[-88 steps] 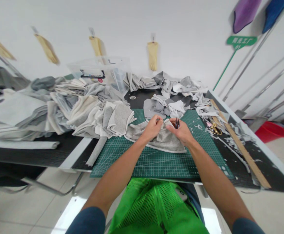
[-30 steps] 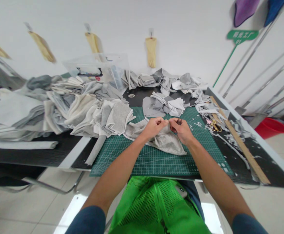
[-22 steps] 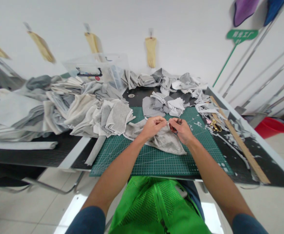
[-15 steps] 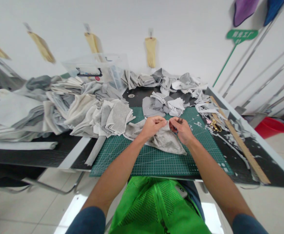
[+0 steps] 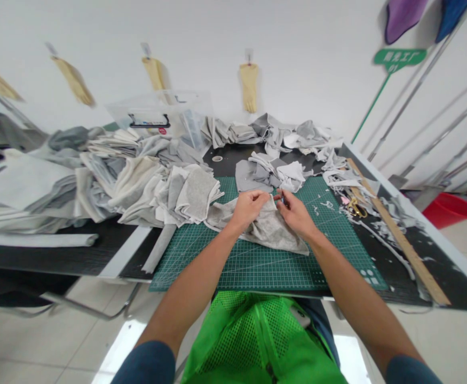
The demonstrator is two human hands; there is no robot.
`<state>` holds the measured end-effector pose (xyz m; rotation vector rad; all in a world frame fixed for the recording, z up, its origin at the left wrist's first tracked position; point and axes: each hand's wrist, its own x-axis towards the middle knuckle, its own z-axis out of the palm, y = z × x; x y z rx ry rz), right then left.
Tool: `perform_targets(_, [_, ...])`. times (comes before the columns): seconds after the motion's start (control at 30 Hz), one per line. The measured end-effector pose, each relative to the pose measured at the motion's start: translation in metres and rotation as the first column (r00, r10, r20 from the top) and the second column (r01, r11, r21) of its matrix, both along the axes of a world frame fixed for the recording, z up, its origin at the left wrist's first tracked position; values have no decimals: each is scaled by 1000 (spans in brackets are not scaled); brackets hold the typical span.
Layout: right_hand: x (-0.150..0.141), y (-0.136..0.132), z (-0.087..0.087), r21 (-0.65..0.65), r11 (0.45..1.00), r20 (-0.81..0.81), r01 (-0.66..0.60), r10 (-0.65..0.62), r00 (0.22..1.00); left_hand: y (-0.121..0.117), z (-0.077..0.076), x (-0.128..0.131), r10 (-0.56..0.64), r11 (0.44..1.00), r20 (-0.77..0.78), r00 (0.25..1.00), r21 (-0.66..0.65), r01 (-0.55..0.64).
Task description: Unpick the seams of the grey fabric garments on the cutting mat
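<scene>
A piece of grey cloth [image 5: 273, 226] lies crumpled on the green cutting mat [image 5: 273, 272], with its upper edge raised. My left hand [image 5: 251, 207] is closed, pinching that edge between thumb and fingers. Close beside it on the right, my right hand [image 5: 295, 212] is curled around a small dark tool [image 5: 283, 199]. Most of this tool is hidden by the fingers, so its exact kind does not show. The right fingertips are at the cloth's upper edge, near the left thumb.
Stacked grey and beige cloths [image 5: 153, 186] cover the left side. More cloth pieces [image 5: 273, 170] lie beyond the mat. At right are gold-handled scissors [image 5: 356, 208], a wooden ruler [image 5: 401, 237] and fabric scraps. A clear plastic box [image 5: 161, 114] stands behind.
My right hand has turned and moved slightly left, its fingers now nearer the left hand. The dark tool shows less than before. My left hand still pinches the cloth.
</scene>
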<state>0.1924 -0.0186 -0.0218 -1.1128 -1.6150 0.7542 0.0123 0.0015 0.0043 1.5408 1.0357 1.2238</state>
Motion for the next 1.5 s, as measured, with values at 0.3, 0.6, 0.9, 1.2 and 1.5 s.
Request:
perform_targets(0.3, [1, -12, 8, 171, 980, 135, 99, -123, 983, 6, -5, -2, 99, 994, -4, 995, 35, -99])
perform_targets(0.6, [-1, -13, 10, 391, 919, 275, 49, -168, 947, 4, -4, -2, 43, 998, -15, 999, 38, -42])
perform_targets(0.9, [2, -12, 9, 406, 911, 286, 71, -201, 937, -1, -4, 1, -70, 997, 24, 997, 34, 69])
perform_targets(1.2, [1, -12, 10, 408, 911, 293, 67, -200, 935, -4, -3, 2, -116, 993, 99, 988, -8, 117])
perform_targets(1.5, [1, -13, 10, 421, 905, 285, 64, -199, 938, -6, -1, 4, -153, 984, 168, 974, -62, 166])
